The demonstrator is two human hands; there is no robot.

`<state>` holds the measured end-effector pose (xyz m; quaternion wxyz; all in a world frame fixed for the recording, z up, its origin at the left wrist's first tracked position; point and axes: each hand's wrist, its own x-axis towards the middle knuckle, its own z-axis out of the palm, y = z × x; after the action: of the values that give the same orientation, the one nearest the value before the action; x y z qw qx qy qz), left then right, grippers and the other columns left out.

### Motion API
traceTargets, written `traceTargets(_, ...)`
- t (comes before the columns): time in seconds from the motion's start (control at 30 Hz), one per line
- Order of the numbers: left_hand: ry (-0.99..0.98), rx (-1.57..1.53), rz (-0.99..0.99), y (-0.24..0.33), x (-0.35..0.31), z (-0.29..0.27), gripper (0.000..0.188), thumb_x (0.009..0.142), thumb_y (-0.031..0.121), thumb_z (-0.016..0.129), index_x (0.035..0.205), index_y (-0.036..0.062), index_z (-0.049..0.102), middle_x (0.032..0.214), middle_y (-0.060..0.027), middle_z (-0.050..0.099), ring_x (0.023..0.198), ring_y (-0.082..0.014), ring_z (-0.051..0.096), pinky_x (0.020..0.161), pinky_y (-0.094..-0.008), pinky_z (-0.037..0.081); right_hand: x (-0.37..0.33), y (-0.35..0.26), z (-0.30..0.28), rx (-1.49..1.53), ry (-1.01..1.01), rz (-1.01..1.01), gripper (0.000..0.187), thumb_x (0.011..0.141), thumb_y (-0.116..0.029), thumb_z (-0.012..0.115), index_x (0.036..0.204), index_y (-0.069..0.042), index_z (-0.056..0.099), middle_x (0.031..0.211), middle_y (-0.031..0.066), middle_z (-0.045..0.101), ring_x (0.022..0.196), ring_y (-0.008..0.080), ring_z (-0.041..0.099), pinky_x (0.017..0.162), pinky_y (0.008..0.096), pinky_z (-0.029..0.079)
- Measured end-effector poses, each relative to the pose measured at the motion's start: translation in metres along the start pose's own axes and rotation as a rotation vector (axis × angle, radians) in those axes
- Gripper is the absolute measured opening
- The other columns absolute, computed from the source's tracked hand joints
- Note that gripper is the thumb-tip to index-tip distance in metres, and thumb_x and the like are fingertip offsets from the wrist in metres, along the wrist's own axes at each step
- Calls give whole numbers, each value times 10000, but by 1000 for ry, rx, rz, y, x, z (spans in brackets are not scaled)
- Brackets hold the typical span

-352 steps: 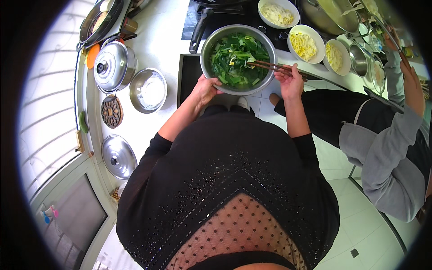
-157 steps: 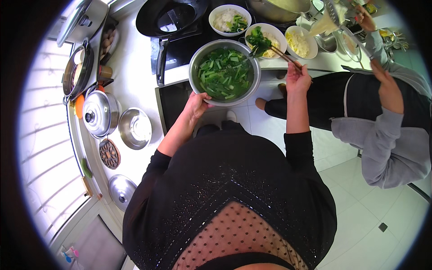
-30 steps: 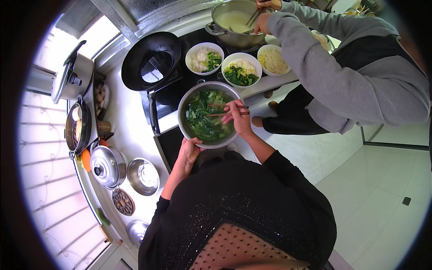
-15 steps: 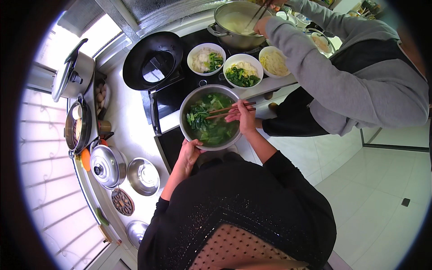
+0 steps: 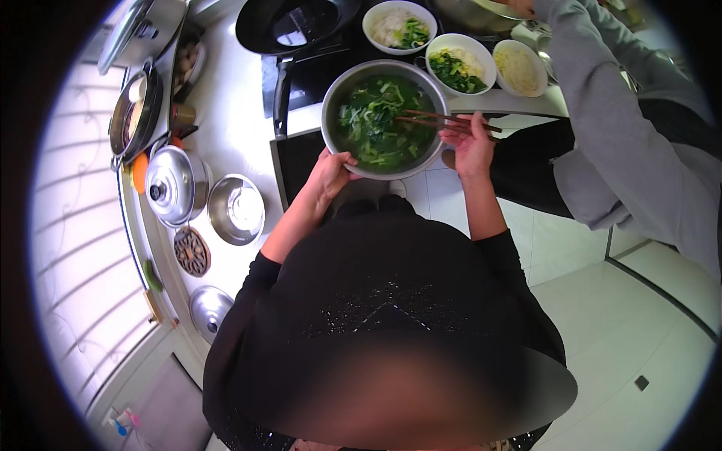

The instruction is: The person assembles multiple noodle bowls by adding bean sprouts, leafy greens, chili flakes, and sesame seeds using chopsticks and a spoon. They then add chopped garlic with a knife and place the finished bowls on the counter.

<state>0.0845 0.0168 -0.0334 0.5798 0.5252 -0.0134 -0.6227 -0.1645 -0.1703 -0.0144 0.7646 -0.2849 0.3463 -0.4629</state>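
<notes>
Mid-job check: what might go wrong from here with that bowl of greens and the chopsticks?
Tipping: the left hand grips the metal bowl at its near-left rim, so a tilt could spill the liquid.
Slipping: the right hand works wooden chopsticks among wet-looking leafy greens, which might slide off or drip.
Bumping: the wok handle reaches toward the counter's front edge, close to the bowl, so it might get knocked.

Above the basin, chopsticks bar the right; left is free.
</notes>
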Motion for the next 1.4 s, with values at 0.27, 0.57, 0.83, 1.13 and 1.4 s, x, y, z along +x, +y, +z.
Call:
traceTargets(0.27, 65, -45, -9, 5, -7, 13, 489, 808, -113, 499, 1280, 14, 462, 1193, -166, 585, 1069, -356, 643, 884, -552, 583, -1, -2, -6, -62, 32, 1, 417, 1048, -382, 513, 1019, 25, 600, 867, 208, 711, 669, 317, 718, 592, 379, 614)
traceTargets(0.57, 119, -72, 13, -6, -2, 11, 463, 760, -104, 547, 1191, 66, 530, 1005, -108, 604, 911, -281, 636, 725, -495, 595, 13, 0, -23, -73, 38, 74, 439, 1056, -400, 491, 1055, 21, 614, 909, 186, 723, 751, 267, 725, 665, 359, 619)
traceTargets(0.83, 69, -104, 47, -2, -5, 15, 398, 782, -99, 533, 1157, 29, 560, 1000, -100, 603, 872, -273, 641, 750, -509, 602, 17, -4, -24, -64, 83, 92, 412, 1046, -381, 514, 1046, 17, 619, 902, 178, 728, 724, 285, 724, 644, 375, 619)
traceTargets(1.13, 75, -26, 3, -2, 7, 5, 428, 775, -83, 526, 1192, 18, 529, 1027, -125, 612, 946, -304, 655, 800, -504, 594, 13, -13, -14, 75, 74, 81, 368, 1036, -354, 541, 1021, 5, 616, 836, 180, 712, 687, 314, 720, 608, 410, 620)
traceTargets(1.4, 35, -47, 12, -2, 12, 15, 499, 775, -85, 516, 1262, 24, 487, 1135, -150, 594, 978, -331, 651, 809, -515, 601, 31, -65, -39, 196, 133, -61, 367, 1040, -350, 535, 1002, 6, 620, 877, 180, 723, 730, 310, 731, 658, 389, 633)
